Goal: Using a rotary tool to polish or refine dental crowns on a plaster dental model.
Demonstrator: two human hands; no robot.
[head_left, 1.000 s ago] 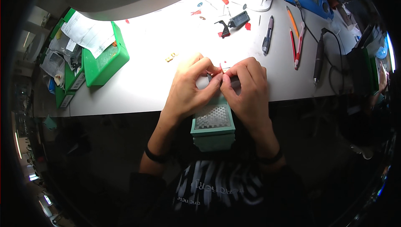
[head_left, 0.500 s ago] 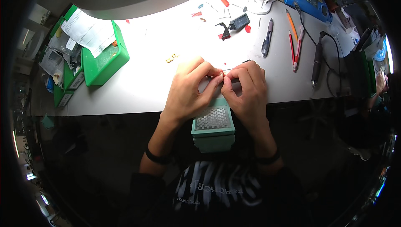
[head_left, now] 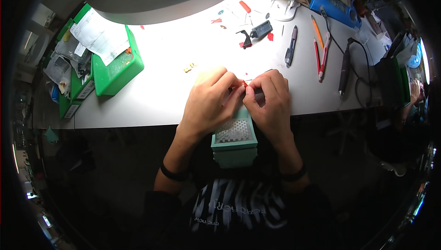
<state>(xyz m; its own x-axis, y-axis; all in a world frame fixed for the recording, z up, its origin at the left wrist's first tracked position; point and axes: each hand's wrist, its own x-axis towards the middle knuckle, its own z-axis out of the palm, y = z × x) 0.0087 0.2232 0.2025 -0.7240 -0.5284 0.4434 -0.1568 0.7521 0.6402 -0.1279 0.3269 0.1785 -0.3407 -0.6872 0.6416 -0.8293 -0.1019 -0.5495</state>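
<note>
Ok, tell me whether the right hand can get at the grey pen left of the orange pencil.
Probably yes: the pen lies uncovered beyond the right hand, with nothing visible between. The hand seems to be pinching a small red piece, though, so that likely needs releasing first.

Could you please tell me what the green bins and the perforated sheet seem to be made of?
Green bins: probably plastic, smooth with a slight sheen, evenly coloured and moulded-looking.
Perforated sheet: likely metal, silvery with regular holes, though plastic is possible.
</note>
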